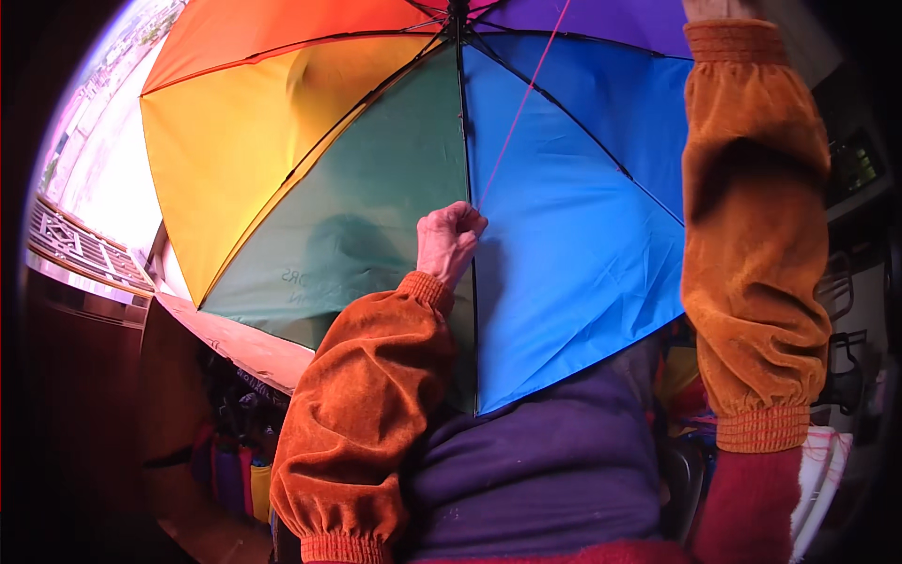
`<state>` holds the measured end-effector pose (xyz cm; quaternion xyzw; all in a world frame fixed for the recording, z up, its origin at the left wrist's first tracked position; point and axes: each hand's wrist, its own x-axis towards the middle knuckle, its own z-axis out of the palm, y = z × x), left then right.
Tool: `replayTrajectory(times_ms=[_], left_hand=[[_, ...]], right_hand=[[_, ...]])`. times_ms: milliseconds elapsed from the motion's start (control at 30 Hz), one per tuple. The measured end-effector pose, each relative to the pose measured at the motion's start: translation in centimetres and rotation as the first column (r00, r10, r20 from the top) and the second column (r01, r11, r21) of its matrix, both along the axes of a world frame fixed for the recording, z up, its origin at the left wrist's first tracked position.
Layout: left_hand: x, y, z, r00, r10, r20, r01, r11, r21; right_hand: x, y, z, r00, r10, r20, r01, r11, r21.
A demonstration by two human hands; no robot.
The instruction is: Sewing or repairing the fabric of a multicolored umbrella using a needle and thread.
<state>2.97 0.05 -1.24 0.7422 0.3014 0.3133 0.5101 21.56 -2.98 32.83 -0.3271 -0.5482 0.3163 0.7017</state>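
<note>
A multicoloured umbrella (pixel 573 282) is spread open in front of me, its inner side with the black ribs facing me. My left hand (pixel 451 242) is closed at the black rib (pixel 464 141) between the green and blue panels, the fingertips pinched over it. From beside those fingertips a taut pink thread (pixel 527 94) runs up and to the right, past the top edge. My right hand (pixel 723 7) is raised at the upper right. Only its wrist end shows; the fingers are out of the picture, so what they hold is hidden.
A bright opening with a metal railing (pixel 80 244) lies at the far left. A pinkish board or ledge (pixel 235 343) shows below the umbrella's left edge. Coloured folded cloth (pixel 235 479) sits at lower left. Dark chair-like frames (pixel 846 371) and white fabric (pixel 822 479) are at right.
</note>
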Motion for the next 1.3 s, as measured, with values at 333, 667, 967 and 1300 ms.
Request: replayTrajectory(times_ms=[333, 667, 967, 1300], left_hand=[[0.0, 1.3, 0.1, 0.948, 0.317, 0.027, -0.277, 0.865, -0.419], [-0.5, 0.0, 1.4, 0.924, 0.355, 0.144, -0.159, 0.697, -0.699], [-0.9, 0.5, 0.9, 0.855, 0.463, 0.235, -0.04, 0.511, -0.859], [-0.7, 1.0, 0.3, 0.96, 0.243, -0.142, -0.278, 0.892, -0.357]], right_hand=[[-5.8, -3.0, -29.5, 0.717, 0.061, 0.694, 0.408, 0.771, -0.49], [-7.8, -2.6, -33.6, 0.415, -0.208, 0.886, 0.646, 0.753, -0.126], [-3.5, -2.1, -25.6, 0.859, -0.461, -0.224, 0.297, 0.804, -0.515], [7.4, -6.3, -21.4, 0.73, -0.464, -0.501, 0.405, 0.885, -0.23]])
